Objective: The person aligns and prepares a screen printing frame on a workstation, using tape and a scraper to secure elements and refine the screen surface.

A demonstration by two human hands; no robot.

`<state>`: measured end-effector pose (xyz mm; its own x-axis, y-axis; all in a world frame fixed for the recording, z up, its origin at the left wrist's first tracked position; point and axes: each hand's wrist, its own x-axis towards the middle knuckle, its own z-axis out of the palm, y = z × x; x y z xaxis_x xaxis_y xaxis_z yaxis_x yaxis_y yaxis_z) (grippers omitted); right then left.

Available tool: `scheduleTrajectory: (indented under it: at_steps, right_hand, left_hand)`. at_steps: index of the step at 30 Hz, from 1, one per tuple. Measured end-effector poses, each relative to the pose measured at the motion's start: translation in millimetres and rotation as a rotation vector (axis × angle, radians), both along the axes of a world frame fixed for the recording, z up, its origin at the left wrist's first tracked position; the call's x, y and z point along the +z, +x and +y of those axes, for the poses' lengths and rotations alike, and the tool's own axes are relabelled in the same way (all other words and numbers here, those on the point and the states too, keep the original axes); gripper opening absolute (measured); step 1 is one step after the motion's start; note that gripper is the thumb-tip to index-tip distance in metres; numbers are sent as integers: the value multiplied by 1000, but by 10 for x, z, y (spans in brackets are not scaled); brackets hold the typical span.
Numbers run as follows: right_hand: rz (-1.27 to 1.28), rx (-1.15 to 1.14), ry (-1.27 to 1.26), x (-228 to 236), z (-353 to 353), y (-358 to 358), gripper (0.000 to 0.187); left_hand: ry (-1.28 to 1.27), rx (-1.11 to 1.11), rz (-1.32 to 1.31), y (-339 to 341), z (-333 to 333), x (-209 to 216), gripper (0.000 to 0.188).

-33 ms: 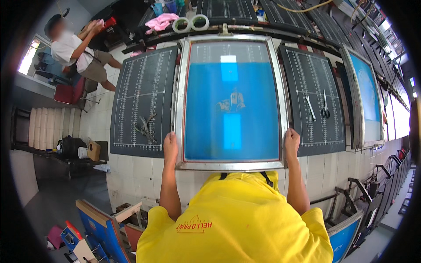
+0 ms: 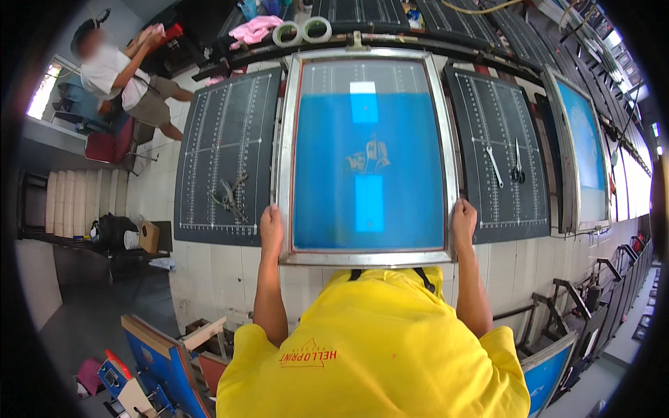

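A silk-screen printing frame (image 2: 366, 259) with silvery metal sides lies in front of me, above a dark printing board largely hidden beneath it. Its mesh (image 2: 327, 202) is coated blue, except for a see-through band along the far end. A pale scooter-shaped design (image 2: 369, 159) shows near the middle of the coating. My left hand (image 2: 271, 226) is closed on the frame's left side near the front corner. On the opposite side, my right hand (image 2: 465, 221) grips it at about the same height. The fingertips of both hands are partly hidden.
Pliers (image 2: 228, 197) lie on the left board (image 2: 223, 125). A wrench (image 2: 495, 167) and scissors (image 2: 518, 164) rest on the right board (image 2: 498, 115). Another blue screen (image 2: 582, 136) stands farther right. Tape rolls (image 2: 316, 30) and pink cloth (image 2: 255, 30) sit beyond. A person (image 2: 125, 76) stands far left.
The whole scene sits slightly higher in the picture, boards and screen frame alike. Both hands keep their hold at the same places on the frame.
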<state>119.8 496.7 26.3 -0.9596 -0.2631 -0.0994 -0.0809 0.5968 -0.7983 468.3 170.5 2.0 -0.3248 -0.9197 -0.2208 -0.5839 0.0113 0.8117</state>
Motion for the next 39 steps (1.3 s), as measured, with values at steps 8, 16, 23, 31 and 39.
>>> scheduleTrajectory:
  at_steps: [8, 16, 23, 31, 39]
  right_hand:
    - [-7, -12, 28, 9, -57, 30, 37]
    - [-235, 6, 15, 148, 64, 20, 40]
    - [-62, -52, -234, -84, 85, 111, 31]
    - [-27, -89, -207, -31, 291, 139, 29]
    - [28, -71, -206, -147, 232, 7, 31]
  left_hand:
    - [-6, -11, 11, -54, 15, -53, 49]
    - [161, 38, 115, 92, 0, -85, 50]
    - [-130, 50, 11, 31, 170, 34, 42]
    - [-207, 3, 39, -45, 310, 102, 40]
    - [-131, 45, 43, -13, 233, 67, 41]
